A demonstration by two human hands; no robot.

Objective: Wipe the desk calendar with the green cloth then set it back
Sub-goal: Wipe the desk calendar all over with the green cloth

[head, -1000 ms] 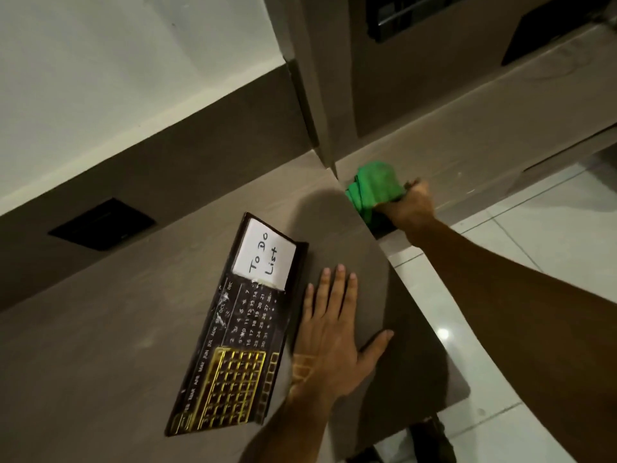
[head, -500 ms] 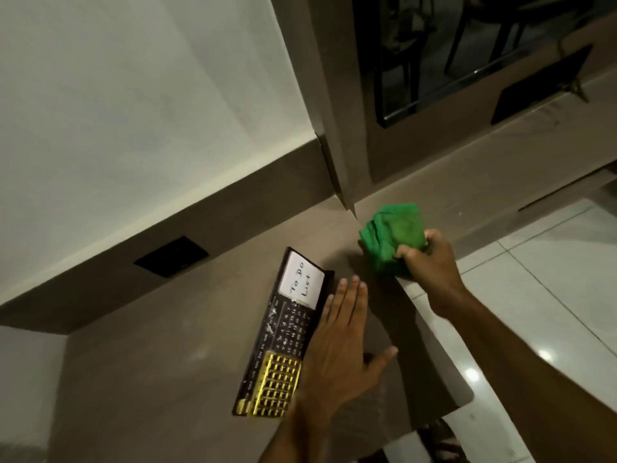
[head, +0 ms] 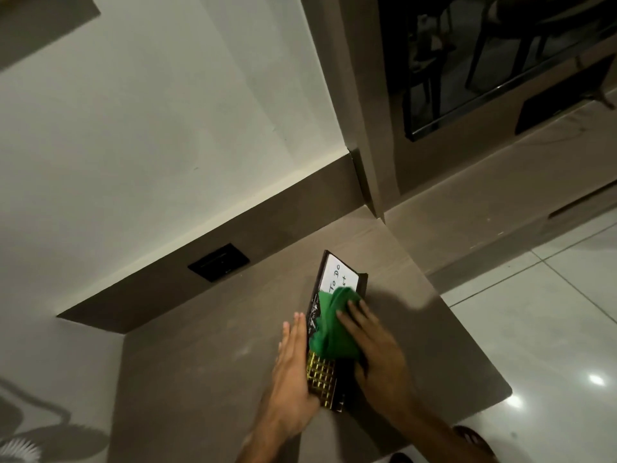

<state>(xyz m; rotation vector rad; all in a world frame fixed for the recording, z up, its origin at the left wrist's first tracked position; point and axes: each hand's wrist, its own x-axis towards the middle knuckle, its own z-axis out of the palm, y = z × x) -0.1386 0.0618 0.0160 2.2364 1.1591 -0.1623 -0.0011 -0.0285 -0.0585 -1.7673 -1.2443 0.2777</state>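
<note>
The dark desk calendar [head: 338, 276] with a white "To Do List" card and a gold grid lies flat on the brown desk [head: 207, 372]. The green cloth [head: 332, 325] is pressed onto the calendar's middle under my right hand [head: 377, 352], whose fingers lie on top of the cloth. My left hand [head: 293, 359] rests flat with fingers straight against the calendar's left edge. The cloth and hands hide part of the calendar's face.
A black wall socket [head: 218, 262] sits in the brown backsplash behind the desk. The desk's right edge drops to a glossy white tiled floor [head: 534, 329]. A lower brown ledge [head: 494, 202] and a dark glass panel [head: 484, 61] lie at the upper right.
My right hand has brought the green cloth from beyond the desk's corner onto the calendar. My left hand has shifted from the calendar's right side to its left edge.
</note>
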